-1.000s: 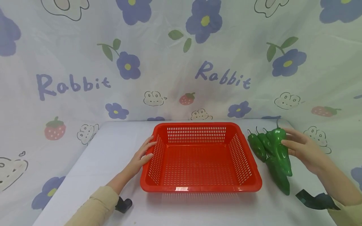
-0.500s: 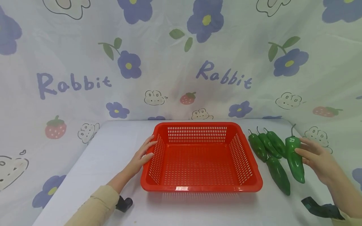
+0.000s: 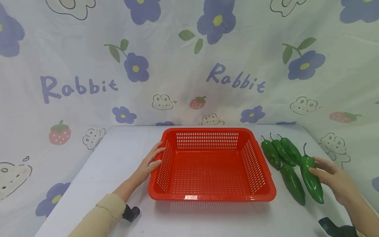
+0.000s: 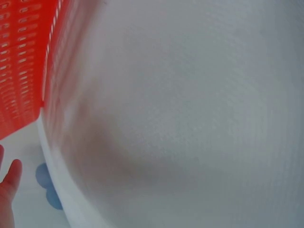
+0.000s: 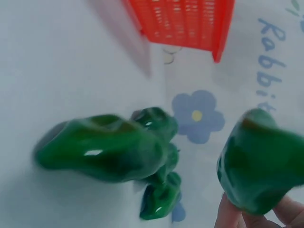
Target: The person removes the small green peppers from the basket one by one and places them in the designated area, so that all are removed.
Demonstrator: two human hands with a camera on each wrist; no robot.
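My right hand (image 3: 336, 179) holds a glossy green pepper (image 3: 310, 179) with a thin curved stem, thumb on one side and fingers at the other. In the right wrist view this held pepper (image 5: 259, 166) looms large at the right, with fingertips (image 5: 230, 211) below it. To its left lies another green pepper (image 3: 292, 184), and several more green peppers (image 3: 279, 152) lie together behind. My left hand (image 3: 149, 163) rests on the left rim of a red plastic basket (image 3: 213, 197), its fingers extended. Only part of that hand (image 4: 8, 190) shows in the left wrist view.
The perforated basket stands mid-table on a white tabletop (image 3: 118, 148). A patterned cloth (image 3: 177, 65) with flowers and "Rabbit" lettering hangs behind the table. Black straps with camera mounts (image 3: 131, 214) sit at both wrists.
My right hand has carried the pepper away from the others, to the right and then closer to me. The left hand stays at the basket rim.
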